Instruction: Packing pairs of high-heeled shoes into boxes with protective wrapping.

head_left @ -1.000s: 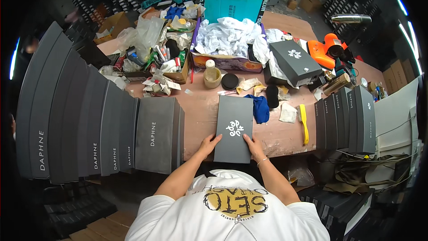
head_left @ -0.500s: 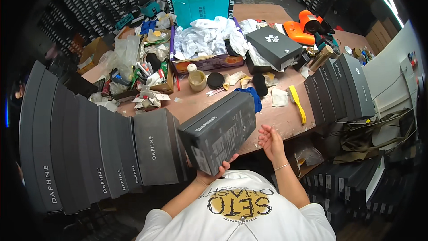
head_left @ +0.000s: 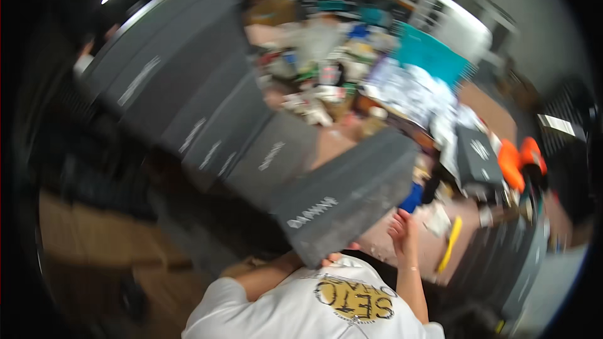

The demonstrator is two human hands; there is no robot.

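Note:
I hold a dark grey box (head_left: 345, 191) with white lettering, lifted off the table and tilted, its long side facing me. My left hand (head_left: 333, 257) grips it from underneath at its near lower corner, mostly hidden by the box. My right hand (head_left: 402, 229) is off the box, fingers apart, just right of its near end above the brown table (head_left: 389, 238). The picture is motion-blurred.
A row of dark grey boxes (head_left: 188, 107) stands on edge to the left. The table's far side holds cluttered items, crumpled white paper (head_left: 408, 91), a teal sheet (head_left: 433, 53), another grey box (head_left: 477, 157), orange objects (head_left: 518, 160) and a yellow strip (head_left: 449, 245).
The grey box went from lying flat under both hands to being lifted and swung left toward the row of boxes. My right hand let go. The view turned left.

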